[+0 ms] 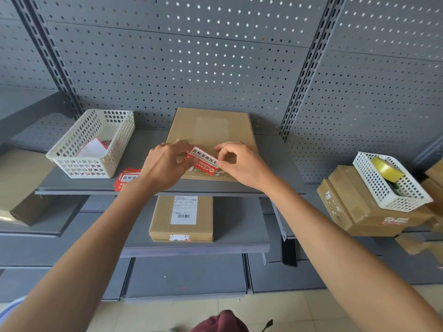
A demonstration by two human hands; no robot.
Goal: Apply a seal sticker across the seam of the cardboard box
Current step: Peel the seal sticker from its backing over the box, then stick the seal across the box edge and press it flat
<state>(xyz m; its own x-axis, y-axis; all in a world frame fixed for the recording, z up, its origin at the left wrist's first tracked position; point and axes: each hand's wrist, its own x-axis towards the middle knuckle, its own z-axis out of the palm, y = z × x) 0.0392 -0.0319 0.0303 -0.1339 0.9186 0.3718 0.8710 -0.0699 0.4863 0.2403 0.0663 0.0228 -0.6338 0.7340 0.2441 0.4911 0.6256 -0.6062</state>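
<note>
Both hands pinch the sticker (205, 161) at its ends: left hand (165, 164) with fingers curled round the left edge, right hand (241, 162) with thumb and forefinger nipping the right corner. It sits between the fingertips, over the near edge of the box (211, 133), apparently not yet pressed flat. Looks like the placing step. Advice: keep it taut, centre it over the seam just under the fingers, tack the middle first, then smooth outward to each pinch. Risk: a crease if one end drops early. Beyond the fingers, box top is bare. Spare stickers (125, 179) lie left of the left hand.
</note>
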